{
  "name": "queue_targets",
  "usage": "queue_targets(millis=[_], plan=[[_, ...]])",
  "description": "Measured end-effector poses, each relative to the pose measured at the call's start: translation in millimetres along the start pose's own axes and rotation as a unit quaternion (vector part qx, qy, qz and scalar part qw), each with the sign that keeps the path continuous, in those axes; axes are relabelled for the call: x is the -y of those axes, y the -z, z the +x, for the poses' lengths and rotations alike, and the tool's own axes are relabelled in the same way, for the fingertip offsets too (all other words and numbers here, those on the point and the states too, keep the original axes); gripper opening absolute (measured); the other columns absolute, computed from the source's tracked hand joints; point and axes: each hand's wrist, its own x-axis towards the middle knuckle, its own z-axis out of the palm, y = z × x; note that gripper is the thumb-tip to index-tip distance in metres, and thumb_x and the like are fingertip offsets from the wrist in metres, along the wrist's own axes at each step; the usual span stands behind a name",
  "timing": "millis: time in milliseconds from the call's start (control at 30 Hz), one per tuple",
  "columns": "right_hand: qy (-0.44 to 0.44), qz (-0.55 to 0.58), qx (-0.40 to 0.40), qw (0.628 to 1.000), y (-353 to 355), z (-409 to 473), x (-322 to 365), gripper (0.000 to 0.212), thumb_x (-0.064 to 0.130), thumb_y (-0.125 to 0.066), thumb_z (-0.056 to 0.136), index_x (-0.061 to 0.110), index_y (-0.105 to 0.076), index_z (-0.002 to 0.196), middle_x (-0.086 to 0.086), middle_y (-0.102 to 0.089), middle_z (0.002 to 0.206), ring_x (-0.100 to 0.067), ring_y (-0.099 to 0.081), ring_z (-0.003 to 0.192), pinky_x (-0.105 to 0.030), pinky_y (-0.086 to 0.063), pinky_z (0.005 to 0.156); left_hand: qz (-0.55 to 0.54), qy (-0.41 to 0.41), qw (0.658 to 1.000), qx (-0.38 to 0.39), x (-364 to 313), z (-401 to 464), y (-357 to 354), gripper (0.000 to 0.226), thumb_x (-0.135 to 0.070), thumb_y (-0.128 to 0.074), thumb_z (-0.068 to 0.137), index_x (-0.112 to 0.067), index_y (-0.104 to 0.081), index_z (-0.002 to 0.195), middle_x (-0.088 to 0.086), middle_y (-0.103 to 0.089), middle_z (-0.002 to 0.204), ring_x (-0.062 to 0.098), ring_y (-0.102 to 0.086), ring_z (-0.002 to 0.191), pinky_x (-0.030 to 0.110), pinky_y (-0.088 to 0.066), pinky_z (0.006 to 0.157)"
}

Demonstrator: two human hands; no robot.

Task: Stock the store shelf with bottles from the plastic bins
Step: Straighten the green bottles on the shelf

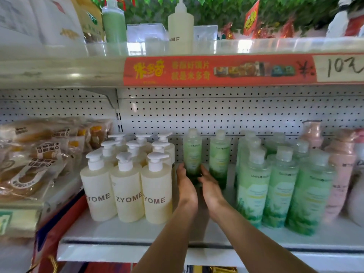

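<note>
Left hand [185, 186] and right hand [210, 186] cup the base of one tall green bottle [192, 152], palms facing, fingers curved to its sides. Bottle: translucent plastic, round, pale cap, upright at the back of the white metal shelf [137, 233], against pegboard [216, 113]. Left of it, cream pump bottles [128, 186], glossy cylinders. Right, more green bottles [275, 186]. Red price strip [216, 69] overhead

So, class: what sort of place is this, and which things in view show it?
Most likely a small shop: a red price strip with a handwritten price on the shelf edge, a pegboard back panel, and rows of identical pump bottles.
</note>
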Motion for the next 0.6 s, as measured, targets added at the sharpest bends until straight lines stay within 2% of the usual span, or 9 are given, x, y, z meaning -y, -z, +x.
queue_targets(millis=[167,267,333,367,467,533,567,600], plan=[[0.007,0.0,-0.003,1.0,-2,0,-1,0.048,0.017,-0.038,0.101,0.037,-0.041,0.145,0.001,-0.043,0.15,-0.021,-0.04,0.136,-0.041,-0.028,0.116,0.016,-0.026,0.999,-0.018,-6,-7,-1,0.055,-0.047,-0.028,0.102,-0.011,-0.048,0.138,0.01,-0.051,0.141,0.025,-0.047,0.132,0.025,-0.036,0.1],[0.117,-0.005,-0.059,0.991,4,-17,-6,0.041,0.007,-0.045,0.099,0.027,-0.054,0.134,0.002,-0.053,0.138,-0.015,-0.046,0.131,-0.022,-0.034,0.108,-0.017,-0.043,0.997,-0.063,-1,-24,-2,0.041,-0.049,-0.041,0.098,-0.023,-0.053,0.127,0.001,-0.059,0.124,0.017,-0.055,0.114,0.031,-0.032,0.109],[0.206,-0.044,-0.103,0.972,8,-31,-9,0.041,0.0,-0.049,0.095,0.028,-0.057,0.123,0.01,-0.058,0.124,-0.01,-0.051,0.125,-0.006,-0.036,0.098,0.016,-0.09,0.994,-0.051,5,-38,-6,0.043,-0.048,-0.039,0.099,-0.023,-0.051,0.133,-0.003,-0.054,0.133,0.011,-0.049,0.121,0.031,-0.03,0.112],[0.235,-0.072,-0.128,0.961,11,-34,-10,0.042,-0.001,-0.05,0.094,0.028,-0.056,0.123,0.013,-0.057,0.121,-0.007,-0.052,0.123,-0.003,-0.035,0.095,0.044,-0.112,0.992,-0.037,9,-43,-8,0.045,-0.048,-0.037,0.099,-0.024,-0.049,0.135,-0.005,-0.051,0.137,0.007,-0.046,0.124,0.028,-0.03,0.11],[0.253,-0.136,-0.203,0.936,18,-27,-9,0.045,0.009,-0.053,0.096,0.018,-0.044,0.139,0.003,-0.048,0.137,-0.009,-0.041,0.13,-0.013,-0.026,0.106,0.122,-0.154,0.981,0.005,7,-49,-12,0.041,-0.056,-0.035,0.096,-0.038,-0.052,0.129,-0.018,-0.052,0.131,-0.009,-0.048,0.115,0.016,-0.032,0.101],[0.22,-0.147,-0.197,0.944,20,-22,-7,0.057,0.019,-0.051,0.099,0.018,-0.026,0.15,-0.002,-0.033,0.152,-0.014,-0.031,0.14,-0.024,-0.021,0.115,0.174,-0.172,0.969,0.045,-8,-46,-18,0.028,-0.057,-0.041,0.094,-0.052,-0.052,0.119,-0.032,-0.049,0.123,-0.026,-0.045,0.105,0.004,-0.035,0.092],[0.223,-0.126,-0.177,0.95,19,-21,-7,0.061,0.021,-0.051,0.099,0.02,-0.022,0.152,-0.002,-0.031,0.153,-0.015,-0.031,0.14,-0.03,-0.023,0.116,0.213,-0.199,0.955,0.06,-19,-44,-23,0.027,-0.051,-0.045,0.096,-0.051,-0.05,0.122,-0.032,-0.048,0.125,-0.025,-0.044,0.108,0.004,-0.036,0.093],[0.228,-0.077,-0.161,0.957,17,-20,-7,0.062,0.02,-0.052,0.098,0.021,-0.021,0.152,-0.001,-0.034,0.151,-0.016,-0.034,0.138,-0.032,-0.026,0.113,0.254,-0.239,0.934,0.075,-29,-38,-28,0.032,-0.044,-0.047,0.098,-0.045,-0.048,0.13,-0.027,-0.046,0.132,-0.019,-0.043,0.116,0.009,-0.036,0.099]])
